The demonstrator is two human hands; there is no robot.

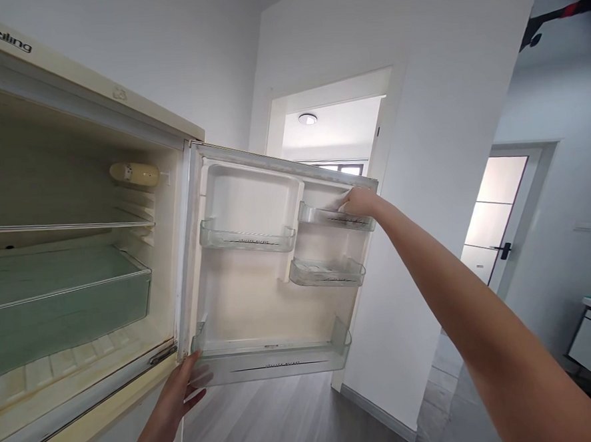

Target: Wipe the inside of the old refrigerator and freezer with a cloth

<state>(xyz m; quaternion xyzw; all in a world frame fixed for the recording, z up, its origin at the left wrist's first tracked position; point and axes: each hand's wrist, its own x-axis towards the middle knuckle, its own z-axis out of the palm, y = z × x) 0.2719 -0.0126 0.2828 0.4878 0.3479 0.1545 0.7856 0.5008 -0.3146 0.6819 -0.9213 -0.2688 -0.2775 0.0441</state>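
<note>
A cream refrigerator door (250,290) stands swung open, its inner side facing me. My right hand (359,202) is at the upper right door shelf (338,217), fingers bent down behind its clear front. The fingertips are partly hidden; a small whitish bit shows by them, too unclear to name. My left hand (178,391) is low at the hinge side, by the left end of the long bottom door shelf (279,365). Its fingers are apart, touching or very close to that corner. Two more clear shelves, one on the left (249,240) and one at mid right (327,273), are on the door.
To the left is the refrigerator's interior, with a glass shelf (65,228), a greenish clear drawer (66,322) and a yellowish lamp cover (135,174). Behind the door are a white wall (405,294) and a doorway. Grey flooring (268,423) lies below; a glazed door (495,215) is at right.
</note>
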